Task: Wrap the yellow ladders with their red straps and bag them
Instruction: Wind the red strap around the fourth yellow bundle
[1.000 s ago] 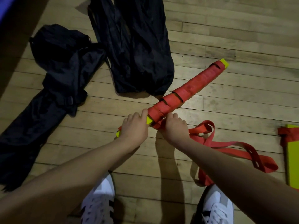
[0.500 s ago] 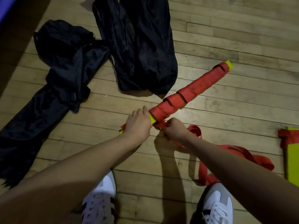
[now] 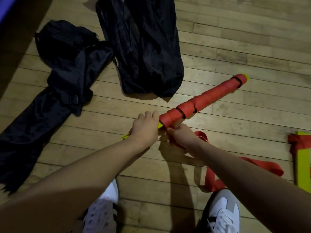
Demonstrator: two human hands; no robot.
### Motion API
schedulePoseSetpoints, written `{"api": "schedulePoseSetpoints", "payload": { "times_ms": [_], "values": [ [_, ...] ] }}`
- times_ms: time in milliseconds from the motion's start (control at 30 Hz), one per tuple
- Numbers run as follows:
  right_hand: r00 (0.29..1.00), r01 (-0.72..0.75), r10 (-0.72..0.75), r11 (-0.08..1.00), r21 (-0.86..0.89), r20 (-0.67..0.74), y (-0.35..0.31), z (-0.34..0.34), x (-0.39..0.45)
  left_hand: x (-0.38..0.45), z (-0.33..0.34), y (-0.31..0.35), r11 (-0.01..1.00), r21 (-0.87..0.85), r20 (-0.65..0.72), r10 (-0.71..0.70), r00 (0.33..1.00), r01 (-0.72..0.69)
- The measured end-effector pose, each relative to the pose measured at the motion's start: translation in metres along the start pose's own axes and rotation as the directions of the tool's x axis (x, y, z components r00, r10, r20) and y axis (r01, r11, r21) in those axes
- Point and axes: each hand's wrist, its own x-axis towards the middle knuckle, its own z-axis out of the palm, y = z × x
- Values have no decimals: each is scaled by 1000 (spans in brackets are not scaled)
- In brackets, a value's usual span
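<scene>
— Head view puts us right over the yellow ladder (image 3: 204, 102), folded into a long bundle on the wooden floor (image 3: 235, 39) and already bound in red strap (image 3: 265, 166) along most of its length. Which step are we in?

— We judge it the wrapping step, near its end. Our left hand (image 3: 144, 130) curls around the bare yellow end nearest us and steadies it. Our right hand (image 3: 182, 137) pinches the strap just below the last coil, fingers bent tight on it.

— And the rest of the strap?

— It trails loose toward our right shoe (image 3: 222, 211) (a fair length, still to be taken up). The next move calls for keeping that strap taut and passing it round the bare end without letting the coils slacken.

— Which way does the bundle lie?

— Its long axis runs diagonally, near end at our hands, far end pointing up and to the right, a yellow tip showing there. It lies flat, its middle just beside the nearer black bag (image 3: 143, 47). A second black bag (image 3: 55, 91) lies left; another ladder (image 3: 303, 160) waits at the right edge.
</scene>
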Motion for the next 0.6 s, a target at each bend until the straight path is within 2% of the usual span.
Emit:
{"api": "schedulePoseSetpoints", "payload": {
  "times_ms": [133,233,300,367,433,600],
  "values": [
    [995,91,-85,988,-123,55,-11,-4,1,16,-3,-11,982,185,-43,43,998,-35],
    [986,90,-62,980,-178,157,-14,-10,-1,21,-1,-12,960,281,-74,25,997,-3],
    [971,37,-7,992,-122,241,-11,-14,-3,21,3,-10,966,257,-86,17,996,6],
    [951,-31,24,999,16,310,-7,-14,-5,17,7,-10,971,232,-68,66,995,-49],
    [952,-29,11,998,55,307,-5,-13,-5,9,8,-8,976,187,-38,117,992,-108],
    [987,40,-36,999,-25,158,-1,-7,-7,-11,11,-3,973,173,26,150,988,-152]
  ]
}}
